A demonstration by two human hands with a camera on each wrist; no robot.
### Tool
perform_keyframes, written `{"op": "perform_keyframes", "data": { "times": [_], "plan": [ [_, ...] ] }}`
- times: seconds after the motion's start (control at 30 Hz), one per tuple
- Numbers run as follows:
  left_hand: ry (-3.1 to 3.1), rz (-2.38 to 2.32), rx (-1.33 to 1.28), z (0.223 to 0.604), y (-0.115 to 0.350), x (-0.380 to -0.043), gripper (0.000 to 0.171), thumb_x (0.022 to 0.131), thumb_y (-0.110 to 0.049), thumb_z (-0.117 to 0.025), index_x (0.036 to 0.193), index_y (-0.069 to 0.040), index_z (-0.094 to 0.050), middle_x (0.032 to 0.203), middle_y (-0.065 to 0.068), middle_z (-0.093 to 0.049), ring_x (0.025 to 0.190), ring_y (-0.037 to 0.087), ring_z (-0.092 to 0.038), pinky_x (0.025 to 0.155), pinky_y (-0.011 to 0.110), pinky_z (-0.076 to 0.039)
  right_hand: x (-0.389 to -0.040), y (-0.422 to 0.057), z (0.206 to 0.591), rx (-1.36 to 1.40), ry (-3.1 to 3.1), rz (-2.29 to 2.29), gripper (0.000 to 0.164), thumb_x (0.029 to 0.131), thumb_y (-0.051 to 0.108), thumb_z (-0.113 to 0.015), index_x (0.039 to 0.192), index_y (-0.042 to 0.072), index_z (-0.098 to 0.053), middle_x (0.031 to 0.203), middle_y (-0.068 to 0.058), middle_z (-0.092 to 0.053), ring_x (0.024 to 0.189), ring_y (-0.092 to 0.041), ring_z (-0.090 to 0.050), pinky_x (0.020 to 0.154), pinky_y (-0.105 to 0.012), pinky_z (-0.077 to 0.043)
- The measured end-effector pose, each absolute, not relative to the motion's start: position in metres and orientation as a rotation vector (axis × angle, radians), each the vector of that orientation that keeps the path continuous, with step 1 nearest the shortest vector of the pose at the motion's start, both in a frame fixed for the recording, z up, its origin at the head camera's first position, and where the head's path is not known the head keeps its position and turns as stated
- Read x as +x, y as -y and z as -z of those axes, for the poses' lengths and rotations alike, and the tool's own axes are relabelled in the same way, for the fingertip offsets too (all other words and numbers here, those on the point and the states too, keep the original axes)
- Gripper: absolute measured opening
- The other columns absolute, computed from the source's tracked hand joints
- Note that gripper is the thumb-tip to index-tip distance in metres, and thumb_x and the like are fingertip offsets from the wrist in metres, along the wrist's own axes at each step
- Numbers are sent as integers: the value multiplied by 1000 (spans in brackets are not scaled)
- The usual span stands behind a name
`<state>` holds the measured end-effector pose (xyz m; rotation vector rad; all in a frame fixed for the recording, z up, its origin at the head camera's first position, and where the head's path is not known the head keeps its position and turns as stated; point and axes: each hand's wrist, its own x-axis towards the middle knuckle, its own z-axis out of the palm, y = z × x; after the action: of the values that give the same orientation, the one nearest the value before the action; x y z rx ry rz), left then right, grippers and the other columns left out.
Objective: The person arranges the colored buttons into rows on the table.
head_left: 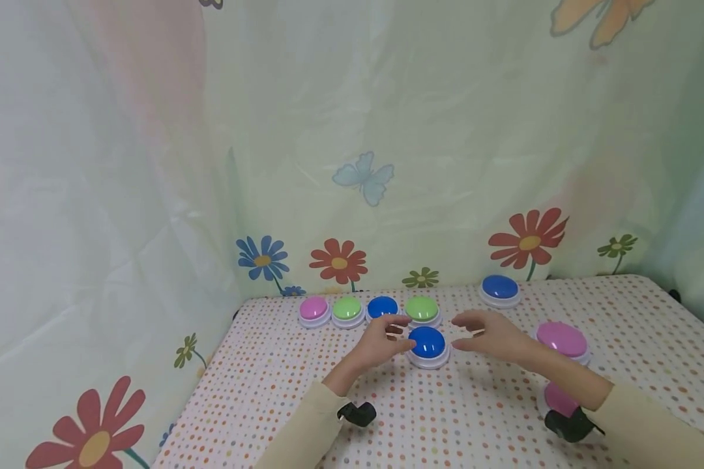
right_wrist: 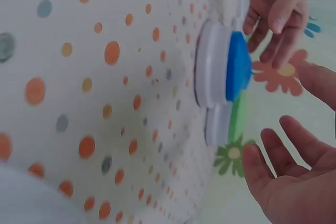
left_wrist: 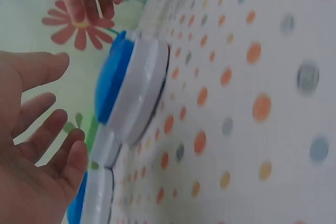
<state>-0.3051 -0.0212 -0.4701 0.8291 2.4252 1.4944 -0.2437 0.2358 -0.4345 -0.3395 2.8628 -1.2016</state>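
A round blue push button (head_left: 428,342) on a white base sits on the dotted tablecloth, between the two hands. My left hand (head_left: 380,342) hovers at its left side, fingers loosely bent and thumb tip overlapping the blue cap in the head view. Off its right side is my right hand (head_left: 493,335), fingers apart and pointing towards the button. Both wrist views show nothing in either palm; the blue button (left_wrist: 114,80) stands apart from the left fingers (left_wrist: 47,121) there. Just behind it is a green button (head_left: 421,308), its base partly hidden by the blue one.
A row behind holds a pink button (head_left: 313,308), another green button (head_left: 347,308) and a second blue button (head_left: 382,307). A third blue button (head_left: 500,288) stands at the back right. Two pink buttons, one (head_left: 562,339) behind the right forearm, lie on the right. Flowered curtains surround the table.
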Motion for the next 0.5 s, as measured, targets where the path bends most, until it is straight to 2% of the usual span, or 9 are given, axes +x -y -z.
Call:
{"op": "perform_keyframes", "data": {
  "times": [0.07,0.17,0.37,0.5],
  "plan": [
    [-2424,-1503,879,464,17,-299,44,92,-19,-69,132,-5,-58,129,10,-58,116,26,-55,89,26,-48,-236,-245,429,-317,-2882,1190,59,84,35,-76,128,1,-58,126,-23,-57,117,-47,-50,84,-50,-53],
    [-2421,-1486,927,455,8,-289,38,93,-17,-68,129,-7,-61,125,9,-61,113,22,-57,87,23,-48,-222,-259,424,-321,-2890,1207,57,84,34,-76,126,0,-58,124,-23,-58,116,-46,-52,84,-50,-52],
    [-2373,-1402,1066,447,-15,-273,35,93,-15,-68,126,-9,-63,119,0,-64,109,19,-59,86,20,-48,-197,-292,426,-368,-2895,1212,52,85,28,-76,123,-3,-59,121,-21,-60,112,-44,-55,87,-50,-51],
    [-2378,-1284,1169,443,-37,-264,34,93,-17,-68,126,-11,-64,119,-4,-64,107,12,-60,84,17,-47,-180,-316,430,-278,-2850,1241,57,87,31,-74,127,-5,-56,123,-23,-58,112,-44,-54,85,-48,-52]
  ]
}}
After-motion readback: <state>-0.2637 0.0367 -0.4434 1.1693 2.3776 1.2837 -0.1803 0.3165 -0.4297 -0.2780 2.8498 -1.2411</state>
